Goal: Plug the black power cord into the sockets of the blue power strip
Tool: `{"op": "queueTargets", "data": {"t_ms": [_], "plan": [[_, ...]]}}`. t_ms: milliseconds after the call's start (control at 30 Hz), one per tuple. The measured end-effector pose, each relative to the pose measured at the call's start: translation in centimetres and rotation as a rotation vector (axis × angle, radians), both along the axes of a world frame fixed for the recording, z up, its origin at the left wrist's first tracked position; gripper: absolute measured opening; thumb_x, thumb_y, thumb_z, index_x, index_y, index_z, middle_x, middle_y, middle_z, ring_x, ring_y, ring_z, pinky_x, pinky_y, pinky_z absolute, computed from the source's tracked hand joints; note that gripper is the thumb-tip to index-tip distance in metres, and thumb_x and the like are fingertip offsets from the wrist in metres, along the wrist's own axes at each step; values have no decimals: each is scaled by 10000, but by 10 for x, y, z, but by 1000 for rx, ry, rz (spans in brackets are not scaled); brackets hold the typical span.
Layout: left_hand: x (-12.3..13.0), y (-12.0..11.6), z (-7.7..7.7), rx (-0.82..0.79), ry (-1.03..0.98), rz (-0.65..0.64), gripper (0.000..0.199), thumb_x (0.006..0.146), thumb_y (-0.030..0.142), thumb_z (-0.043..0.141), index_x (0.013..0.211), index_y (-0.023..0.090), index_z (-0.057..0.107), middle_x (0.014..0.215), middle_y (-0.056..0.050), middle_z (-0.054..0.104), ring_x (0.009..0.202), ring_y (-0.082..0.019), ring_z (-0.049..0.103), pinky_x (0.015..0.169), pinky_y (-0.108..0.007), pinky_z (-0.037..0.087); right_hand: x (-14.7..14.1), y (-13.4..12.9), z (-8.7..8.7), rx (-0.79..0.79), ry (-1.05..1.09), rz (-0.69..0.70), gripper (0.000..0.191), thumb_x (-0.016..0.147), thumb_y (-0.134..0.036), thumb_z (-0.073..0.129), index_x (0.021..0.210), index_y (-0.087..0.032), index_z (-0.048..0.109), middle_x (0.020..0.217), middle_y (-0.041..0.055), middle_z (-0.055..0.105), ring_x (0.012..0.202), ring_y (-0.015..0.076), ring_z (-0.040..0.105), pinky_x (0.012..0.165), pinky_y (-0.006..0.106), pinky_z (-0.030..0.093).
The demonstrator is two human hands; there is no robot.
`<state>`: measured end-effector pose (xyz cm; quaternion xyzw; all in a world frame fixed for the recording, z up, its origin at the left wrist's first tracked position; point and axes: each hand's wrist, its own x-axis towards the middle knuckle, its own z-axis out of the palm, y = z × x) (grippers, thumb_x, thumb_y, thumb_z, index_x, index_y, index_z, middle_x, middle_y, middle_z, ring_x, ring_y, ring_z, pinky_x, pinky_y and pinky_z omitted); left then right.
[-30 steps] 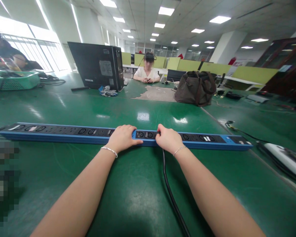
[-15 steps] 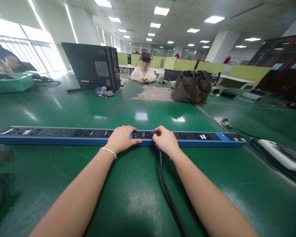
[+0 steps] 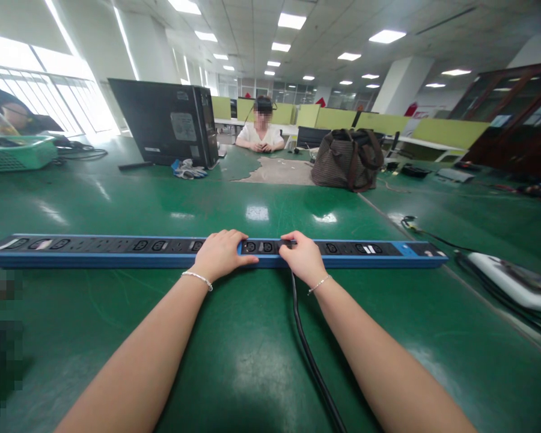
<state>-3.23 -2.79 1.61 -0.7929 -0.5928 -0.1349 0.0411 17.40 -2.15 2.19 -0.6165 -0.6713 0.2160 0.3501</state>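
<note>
A long blue power strip (image 3: 369,262) with a black socket face lies across the green table (image 3: 234,337). My left hand (image 3: 220,255) grips the strip across its width, left of the middle, thumb on the near edge and fingers over the far side. To the right, my right hand (image 3: 303,257) pinches a black plug (image 3: 288,243) at the socket face; the fingers partly hide it. From beneath that hand a thick black cable (image 3: 305,349) runs toward me over the table. Two round-shaped sockets show between the hands.
Farther back stand a black computer case (image 3: 162,123), blue-grey gloves (image 3: 188,169) and a brown bag (image 3: 345,159). A green basket (image 3: 20,157) is at the left. A white device (image 3: 505,279) with cables lies right. A person (image 3: 260,129) sits opposite; another person's arm shows far left.
The whole view has shifted slightly, with the strip appearing a little farther left. Both hands keep the same hold.
</note>
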Motion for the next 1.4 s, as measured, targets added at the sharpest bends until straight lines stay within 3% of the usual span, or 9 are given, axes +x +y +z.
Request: {"op": "queueTargets", "data": {"t_ms": [533,700,800,1100,1400], "plan": [[-1,1,0,-20,-19,7,667,677,715,501,1117,218,563,1056,-70,640,995,-247,563,861,-360,396,-2,0,-7,13,135,-4,297,674,-329,510,903,-183,632,542,-37,564,506,131,511,549,243,407],[0,1,0,-6,-11,9,661,680,712,501,1104,209,571,1039,-70,644,986,-251,566,851,-363,401,-1,3,5,-16,-133,11,304,686,-309,522,954,-209,627,744,23,661,670,161,591,646,263,431],[2,0,0,-10,-4,28,653,684,713,494,1097,215,574,1032,-70,644,989,-248,566,858,-359,396,-2,4,9,-31,-247,-18,277,715,-333,518,939,-221,636,770,37,670,708,172,608,680,275,436],[2,0,2,-7,3,31,664,676,718,500,1093,209,577,1013,-72,650,962,-248,574,844,-362,404,-3,1,-1,11,3,-29,273,694,-320,521,900,-207,660,702,6,662,650,150,591,643,256,447],[2,0,1,19,1,13,642,679,716,500,1063,207,578,991,-69,646,943,-245,576,828,-362,403,-9,-3,-8,69,16,-54,270,704,-310,517,900,-201,667,601,-14,617,565,138,544,609,260,422]]}}
